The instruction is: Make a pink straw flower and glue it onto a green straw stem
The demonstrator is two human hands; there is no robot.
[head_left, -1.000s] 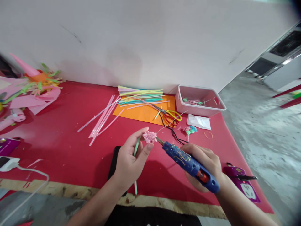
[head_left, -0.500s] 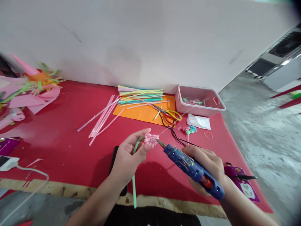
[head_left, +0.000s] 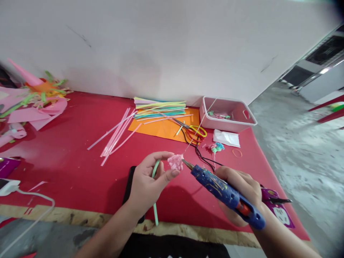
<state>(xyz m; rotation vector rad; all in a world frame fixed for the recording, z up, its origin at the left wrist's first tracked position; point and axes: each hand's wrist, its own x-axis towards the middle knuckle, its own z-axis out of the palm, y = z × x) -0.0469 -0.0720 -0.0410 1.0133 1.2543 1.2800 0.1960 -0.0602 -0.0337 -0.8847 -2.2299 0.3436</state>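
Between thumb and fingertips, my left hand (head_left: 152,179) pinches a small pink flower-like piece (head_left: 175,162). A light green strip (head_left: 155,211) passes through the same hand and hangs below it. My right hand (head_left: 242,190) is wrapped round a blue glue gun (head_left: 225,193), its metal tip at the right edge of the pink piece. A thin thread-like strand runs from the pink piece up toward the pink bin.
Scissors (head_left: 192,129) and colored strips (head_left: 161,107) lie on orange paper (head_left: 150,126). Around them are a pink bin (head_left: 228,125), white packet (head_left: 226,138), small flower (head_left: 216,147), pink strips (head_left: 118,132), black phone (head_left: 129,186) and paper crafts (head_left: 40,111).
The pink piece has turned in my left hand and moved slightly right and down. My right hand and the glue gun have shifted right and down.
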